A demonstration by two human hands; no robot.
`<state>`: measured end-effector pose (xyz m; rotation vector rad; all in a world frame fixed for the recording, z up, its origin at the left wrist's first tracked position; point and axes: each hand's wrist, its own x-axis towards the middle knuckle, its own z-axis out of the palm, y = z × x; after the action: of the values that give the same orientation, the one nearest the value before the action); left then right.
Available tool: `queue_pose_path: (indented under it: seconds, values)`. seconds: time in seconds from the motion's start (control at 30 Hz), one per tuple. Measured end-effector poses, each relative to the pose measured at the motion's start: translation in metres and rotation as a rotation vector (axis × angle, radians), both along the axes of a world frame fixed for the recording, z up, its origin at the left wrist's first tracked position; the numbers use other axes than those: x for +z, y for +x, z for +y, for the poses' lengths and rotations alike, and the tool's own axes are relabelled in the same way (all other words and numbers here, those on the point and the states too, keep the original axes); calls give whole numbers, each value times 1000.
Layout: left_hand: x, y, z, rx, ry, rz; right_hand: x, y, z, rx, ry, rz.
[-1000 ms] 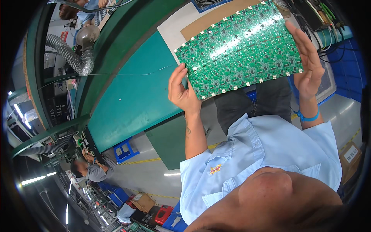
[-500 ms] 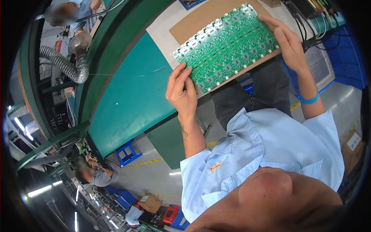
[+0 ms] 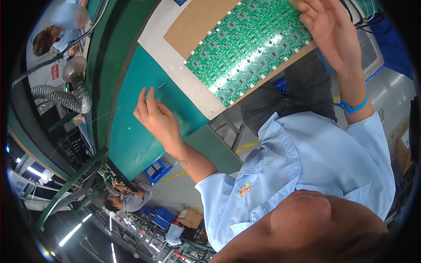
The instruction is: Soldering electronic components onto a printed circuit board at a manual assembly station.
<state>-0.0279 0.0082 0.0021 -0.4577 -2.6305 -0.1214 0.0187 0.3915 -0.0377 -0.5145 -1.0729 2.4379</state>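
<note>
A green printed circuit board panel (image 3: 250, 48), dense with small components, lies on a brown cardboard sheet (image 3: 188, 26). Light glares off its middle. My left hand (image 3: 160, 120) is open and away from the panel, its fingers apart above the green work mat (image 3: 136, 140). Beside the panel's right end is my right hand (image 3: 331, 37), with loosely bent fingers over that edge and nothing visibly gripped; whether the fingertips touch the board is hard to tell. A blue wrist strap (image 3: 354, 104) circles my right wrist.
White sheeting (image 3: 153, 30) lies under the cardboard. Black cables (image 3: 359, 13) run at the upper right. A flexible metal duct (image 3: 61, 97) stands beyond the bench at left. Co-workers sit at the upper left and lower left. A blue crate (image 3: 158, 170) is below the bench.
My left hand has let go of the panel's left edge and moved left over the mat. The panel, formerly held between both hands, now lies flatter on the cardboard. My right hand has loosened.
</note>
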Motion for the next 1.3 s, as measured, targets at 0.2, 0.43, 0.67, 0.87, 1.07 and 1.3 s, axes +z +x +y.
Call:
queue_pose_path:
  seconds: [0.2, 0.43, 0.67, 0.87, 1.07, 1.3]
  values:
    - [-1, -2, -7, 76, -177, -45, 14, -22, -3, -70, -123, 139]
    - [6, -7, 34, -157, 202, -12, 13, -23, 17, -141, 102, 333]
    - [10, -32, 85, -243, 477, -190, -1, 17, 60, -174, 532, 350]
    - [14, -75, 97, -326, 297, -218, -10, 27, 57, -209, 868, -9]
    - [26, -82, 100, -314, 305, -333, 6, 24, 54, -189, 821, 94]
    - [25, -76, 124, -411, 498, -531, 18, 16, 31, 41, 692, 517]
